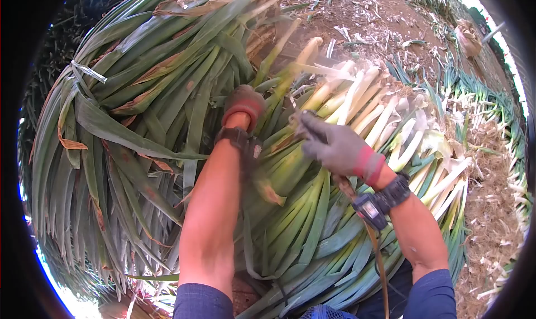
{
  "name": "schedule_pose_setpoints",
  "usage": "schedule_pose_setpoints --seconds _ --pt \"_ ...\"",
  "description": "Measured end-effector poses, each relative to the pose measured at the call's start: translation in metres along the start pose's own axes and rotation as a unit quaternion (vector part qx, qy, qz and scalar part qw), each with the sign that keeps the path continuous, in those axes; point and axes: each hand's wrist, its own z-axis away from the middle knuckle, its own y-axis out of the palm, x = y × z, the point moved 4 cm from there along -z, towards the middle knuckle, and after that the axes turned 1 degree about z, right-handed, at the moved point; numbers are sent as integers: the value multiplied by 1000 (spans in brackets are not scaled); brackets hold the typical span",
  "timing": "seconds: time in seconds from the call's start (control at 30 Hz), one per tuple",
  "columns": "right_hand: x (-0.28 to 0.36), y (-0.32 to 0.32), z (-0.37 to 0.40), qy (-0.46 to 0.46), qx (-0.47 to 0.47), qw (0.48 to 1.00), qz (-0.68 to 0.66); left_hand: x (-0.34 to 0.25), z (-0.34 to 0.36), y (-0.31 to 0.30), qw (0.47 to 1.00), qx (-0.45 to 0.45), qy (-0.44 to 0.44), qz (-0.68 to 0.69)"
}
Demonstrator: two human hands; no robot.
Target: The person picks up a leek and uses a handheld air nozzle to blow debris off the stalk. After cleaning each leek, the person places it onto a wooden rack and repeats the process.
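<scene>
My left hand [244,104], in a grey and red work glove, is closed around a leek [287,76] beside the big leafy heap. Its fingertips are hidden by the back of the hand. My right hand [340,149], gloved the same way, has its fingers bent together over the leeks, near a thin pale strip. Motion blur and the glove hide what is in its grip. Beneath and to the right lie trimmed leeks [368,109], white shafts pointing up and right, green leaves [301,224] trailing toward my body.
A large heap of long green leaves [145,107] fills the left, tied with a white band [89,72]. Dry peelings [368,23] litter the soil at the back. More leeks [491,112] lie in a row at the far right. A brown strap [379,269] hangs below my right wrist.
</scene>
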Motion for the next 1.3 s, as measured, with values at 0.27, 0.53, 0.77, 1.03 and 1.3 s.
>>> schedule_pose_setpoints --seconds 0.27,0.53,0.77,1.03,1.3 --pt "12 -1 -12 50 8 997 52 2 -3 -1 1000 -8 -18 0" --pt "-13 -40 -69 47 -87 979 177 -34 86 -32 941 -210 247 -99" --pt "-32 -72 -121 44 -137 952 269 -30 88 -3 913 -106 223 -326" --pt "-28 -67 -121 15 -91 974 209 -25 45 4 906 -69 169 -383" --pt "-42 -72 -131 35 -139 974 174 -29 37 -1 953 21 76 -293"
